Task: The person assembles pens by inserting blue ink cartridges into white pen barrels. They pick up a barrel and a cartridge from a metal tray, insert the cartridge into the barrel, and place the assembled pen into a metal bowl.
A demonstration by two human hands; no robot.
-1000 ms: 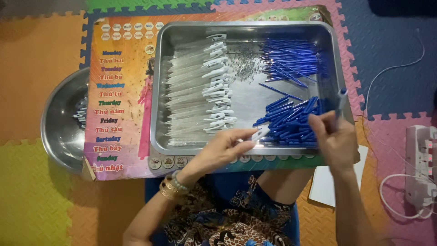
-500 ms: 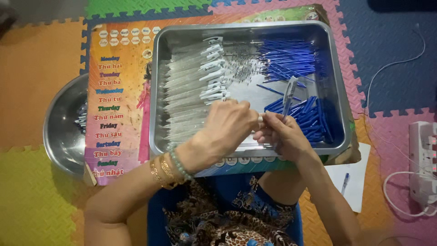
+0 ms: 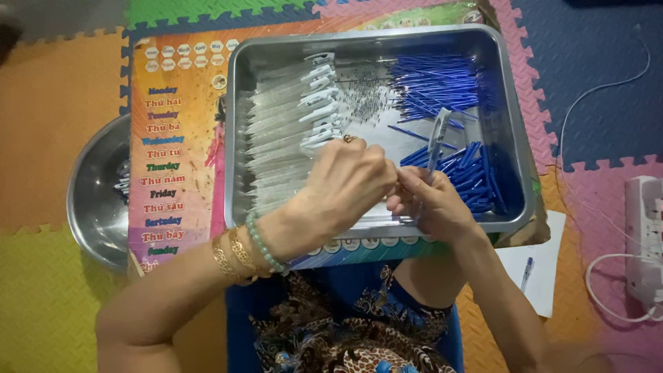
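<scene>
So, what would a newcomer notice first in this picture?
First, the two hands meeting over the metal tray: the left hand and the right hand together hold a clear pen barrel. Next, blue refills fill the tray's right side, and clear barrels its left.

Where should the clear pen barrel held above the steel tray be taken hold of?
Take the clear pen barrel at its free upper end, from above; the lower end is already pinched in the right hand, with the left hand closing in there.
</scene>
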